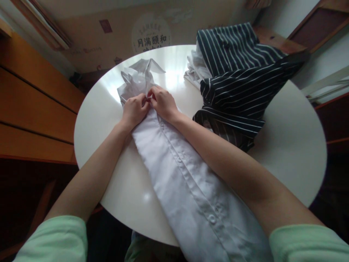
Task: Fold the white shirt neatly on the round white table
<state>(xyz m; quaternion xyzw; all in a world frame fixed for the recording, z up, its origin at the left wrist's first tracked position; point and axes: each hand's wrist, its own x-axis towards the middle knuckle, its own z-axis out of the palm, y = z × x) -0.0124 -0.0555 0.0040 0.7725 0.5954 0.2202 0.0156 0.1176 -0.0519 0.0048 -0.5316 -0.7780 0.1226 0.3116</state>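
"What's leftmost on your feed?"
"I've got orange-brown wood panelling (35, 102), then a beige panel (81, 31) beyond the round white table (95, 120). Its lettering at left is too blurred for me."
"The left hand?"
"The left hand (135, 111) pinches the white shirt (169, 163) near its crumpled far end. The shirt stretches across the table to the near edge, buttons (212, 218) up."
"Readable writing?"
"Above it, dark characters (151, 40): 月满颐和. The table's edge cuts off the line below."
"Right hand?"
"The right hand (163, 103) pinches the same spot; I can't see what's between the fingertips. Rightmost, a striped garment (240, 87) lies heaped."
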